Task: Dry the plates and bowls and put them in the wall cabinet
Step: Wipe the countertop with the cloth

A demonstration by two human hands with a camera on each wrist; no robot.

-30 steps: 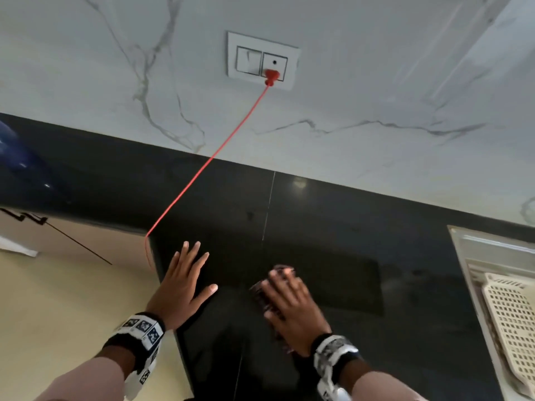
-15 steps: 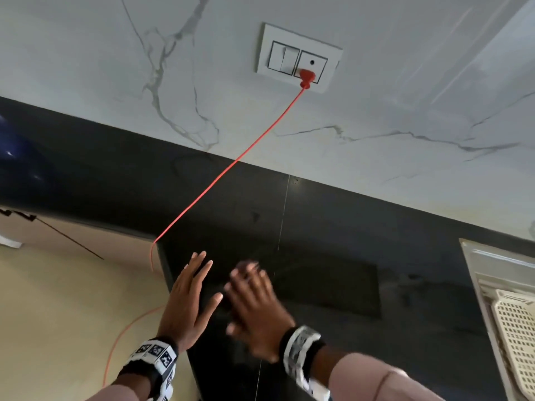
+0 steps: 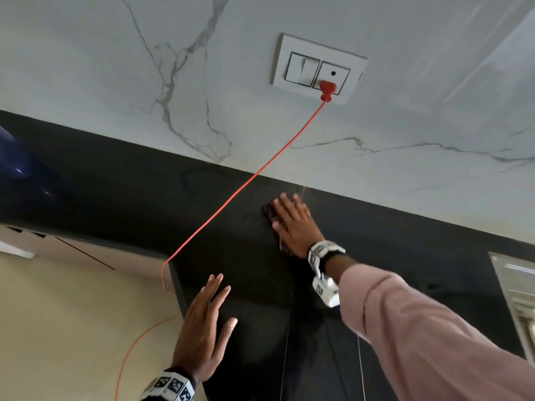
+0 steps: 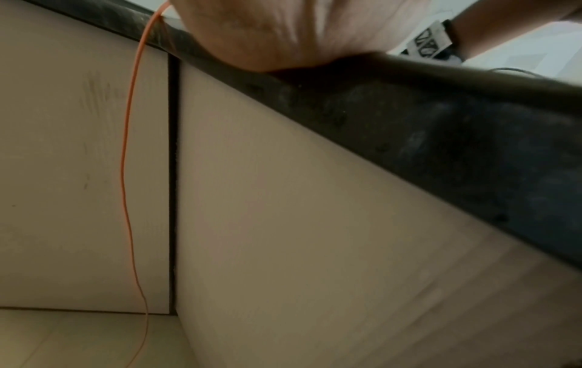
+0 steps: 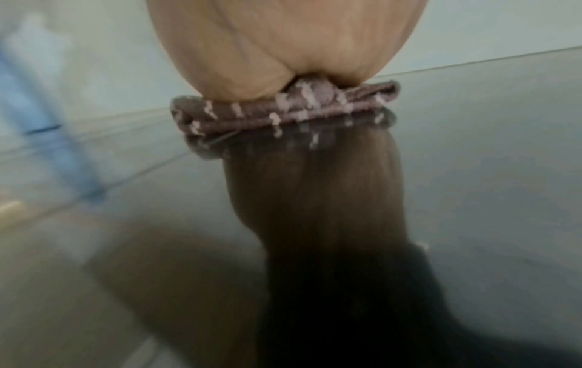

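Note:
My right hand [image 3: 292, 221] lies flat, fingers straight, pressing a folded dark patterned cloth [image 3: 269, 212] onto the black countertop [image 3: 231, 256] close to the marble wall. In the right wrist view the cloth [image 5: 283, 109] shows brown with pale flecks under my palm [image 5: 283, 44], mirrored in the glossy stone. My left hand [image 3: 205, 322] rests flat with fingers spread on the counter near its left front corner; the left wrist view shows its palm [image 4: 283, 32] on the counter edge [image 4: 409, 129]. No plate or bowl is in view.
A red cable [image 3: 246, 183] runs from the wall socket [image 3: 318, 68] across the counter and drops over its left edge down the beige cabinet front [image 4: 78, 174]. A steel sink drainboard [image 3: 518, 290] lies at the right edge. A dark blue object [image 3: 14, 163] sits far left.
My right hand has slid the cloth from the counter's front, beside the left hand, away to the back by the wall. The left hand has stayed flat in place.

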